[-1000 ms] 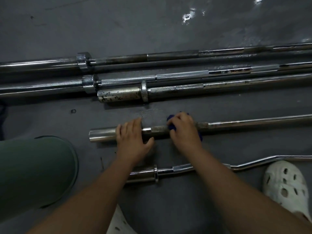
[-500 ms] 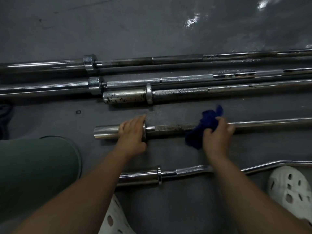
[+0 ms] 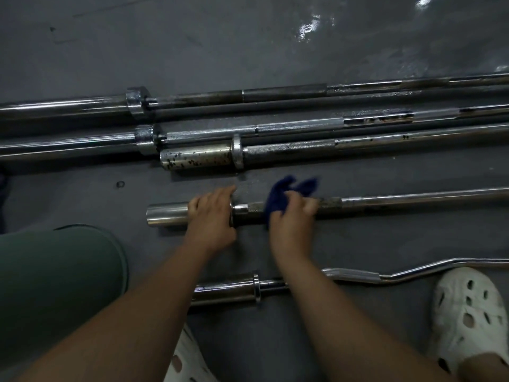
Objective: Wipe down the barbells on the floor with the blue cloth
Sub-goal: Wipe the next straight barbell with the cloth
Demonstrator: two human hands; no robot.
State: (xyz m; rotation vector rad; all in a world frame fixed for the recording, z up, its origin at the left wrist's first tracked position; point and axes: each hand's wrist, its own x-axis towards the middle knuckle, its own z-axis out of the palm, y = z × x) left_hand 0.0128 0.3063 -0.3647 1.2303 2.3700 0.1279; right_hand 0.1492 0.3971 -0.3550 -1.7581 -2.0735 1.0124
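Head view, looking straight down; logged on the dark grey floor (image 3: 220,51) five bars lying roughly parallel, running left to right.

Found farthest from the person a far barbell (image 3: 275,95) with a chrome collar toward its left; just nearer, a second barbell (image 3: 300,125) with a knurled bright shaft; close against that, a third barbell (image 3: 289,150) with a rust-spotted sleeve at its left end; cannot tell whether touching.

Located the straight barbell (image 3: 399,201) well apart from those three and nearer the person, smooth sleeve end pointing left.

Located the blue cloth (image 3: 278,197) on that bar's dark knurled section, just right of the collar; bunched, with two loose corners standing up beyond the far side of the shaft.

Noted the right hand (image 3: 292,227) laid over the shaft, fingers curled down round the cloth and holding it against the metal; motion-blurred, so finer finger detail unreadable.

Noted the left hand (image 3: 210,224) set on the sleeve at the collar, fingers draped over the top and far side, thumb on the near side; gripping the bar.

Recorded nearest the person a curl bar (image 3: 355,275) with a cranked shaft, passing under both forearms; a white perforated clog (image 3: 468,312) just beside its bend at right; a second clog (image 3: 187,362) partly visible at the bottom edge; a green-clad knee (image 3: 55,285) at left; a small ring (image 3: 120,184) alone on the floor, left of the straight barbell.
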